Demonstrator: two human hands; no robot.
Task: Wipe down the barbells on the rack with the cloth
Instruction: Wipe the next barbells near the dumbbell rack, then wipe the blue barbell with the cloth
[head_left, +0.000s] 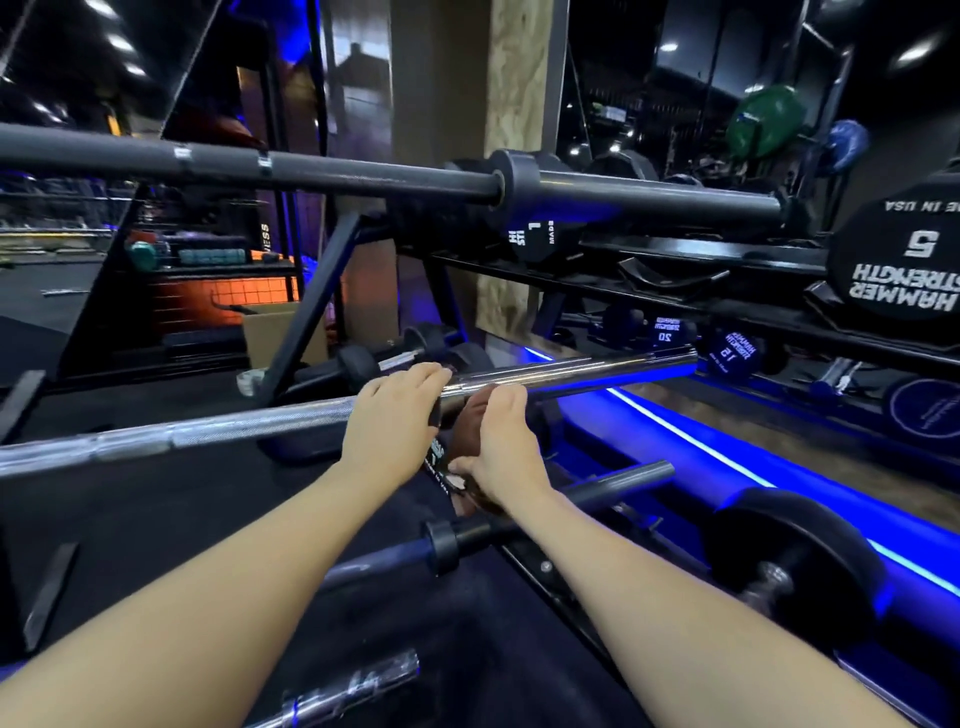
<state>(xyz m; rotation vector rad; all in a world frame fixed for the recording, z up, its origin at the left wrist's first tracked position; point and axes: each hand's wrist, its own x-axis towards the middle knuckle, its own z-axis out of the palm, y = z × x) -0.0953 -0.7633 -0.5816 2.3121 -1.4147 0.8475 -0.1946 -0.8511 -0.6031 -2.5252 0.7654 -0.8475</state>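
A chrome barbell (571, 370) lies across the middle of the rack, level with my hands. My left hand (397, 415) curls over its shaft near the sleeve collar. Just to the right, my right hand (498, 441) grips a dark brown cloth (469, 427) against the underside of the same bar, and the cloth hangs down below my thumb. Above runs a black barbell (363, 174) on the top pegs. A dark barbell (602, 486) sits lower on the rack, partly hidden by my right forearm. Another chrome bar (353, 686) shows at the bottom edge.
Black rack uprights (311, 306) slant up on the left. A dumbbell rack with Hammer Strength dumbbells (898, 260) fills the right side, above a blue light strip (727, 457). One loaded dumbbell (795, 561) sits low right. A cardboard box (270, 332) and a pillar (514, 88) stand behind.
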